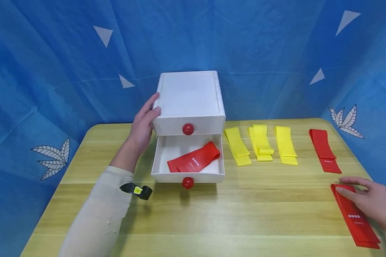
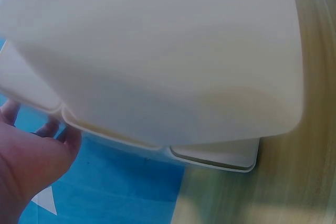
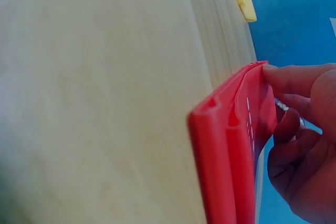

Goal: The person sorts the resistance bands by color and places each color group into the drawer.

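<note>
A white two-drawer box (image 1: 189, 94) stands at the table's back, its lower drawer (image 1: 188, 177) pulled out and its upper one closed. In that lower drawer lies a folded red resistance band (image 1: 196, 159) marked "Heavy". My left hand (image 1: 142, 126) rests against the box's left side, fingertips and thumb at the top edge. At the table's right, my right hand (image 1: 374, 201) pinches the far end of another folded red resistance band (image 1: 357, 225). The right wrist view shows my thumb and fingers at that band's (image 3: 241, 108) end.
Three folded yellow bands (image 1: 238, 146) lie in a row right of the box. Farther right lies one more folded red band (image 1: 325, 151), beyond my right hand. A blue curtain (image 1: 263, 53) hangs behind the wooden table (image 1: 244, 214). Red round knobs (image 1: 188, 129) stick out from the drawers.
</note>
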